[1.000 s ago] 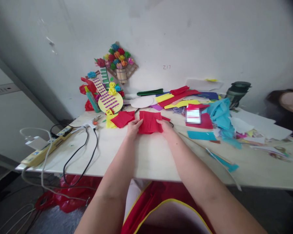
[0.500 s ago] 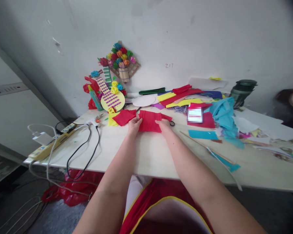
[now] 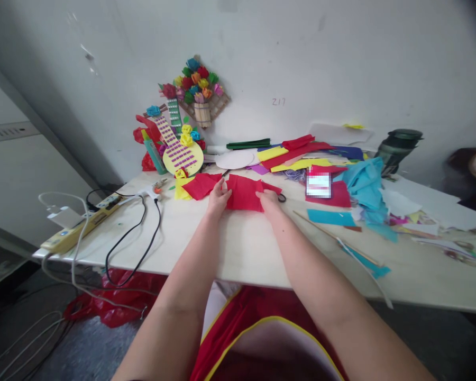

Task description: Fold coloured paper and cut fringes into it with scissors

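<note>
A rectangle of red crepe paper [image 3: 244,193] is stretched between my two hands, just above the table. My left hand [image 3: 219,198] pinches its left edge, thumb uppermost. At the opposite edge my right hand [image 3: 268,200] grips it between thumb and fingers. Left of my left hand, another red crepe piece [image 3: 200,186] overlaps a yellow crepe piece [image 3: 182,189]. Beside my right hand, one dark scissors handle [image 3: 282,198] shows; the rest of the scissors is hidden under red paper.
A paper-flower guitar [image 3: 183,157] and green glue bottle [image 3: 153,153] stand back left. A yellow power strip [image 3: 81,225] with cables lies left. Coloured paper [image 3: 297,153] is piled behind. Right are a thin stick [image 3: 333,236], blue crepe [image 3: 363,182], a dark bottle [image 3: 399,151] and part of another person [image 3: 470,169].
The view has shifted slightly. My left hand's fingers have spread a little at the paper's edge. Both hands still hold the red crepe paper in about the same place.
</note>
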Tool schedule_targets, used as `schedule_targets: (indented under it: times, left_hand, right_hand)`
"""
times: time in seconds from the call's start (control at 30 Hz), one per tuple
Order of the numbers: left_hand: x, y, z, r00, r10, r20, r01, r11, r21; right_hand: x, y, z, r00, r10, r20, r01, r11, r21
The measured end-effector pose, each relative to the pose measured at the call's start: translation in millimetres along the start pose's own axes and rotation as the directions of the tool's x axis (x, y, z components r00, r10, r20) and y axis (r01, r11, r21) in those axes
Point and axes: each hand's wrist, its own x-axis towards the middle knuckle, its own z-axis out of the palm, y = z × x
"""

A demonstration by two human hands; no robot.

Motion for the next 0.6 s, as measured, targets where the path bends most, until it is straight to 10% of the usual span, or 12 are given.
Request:
schedule_targets:
  times: [0.6]
  left_hand:
    - [-10.9,19.3,-4.8,0.996,-0.078,0.048,0.075,0.996,0.049]
  right_hand:
    - [-2.0,0.0,-0.9,0.999,-0.033,0.013,0.033,0.999,-0.031]
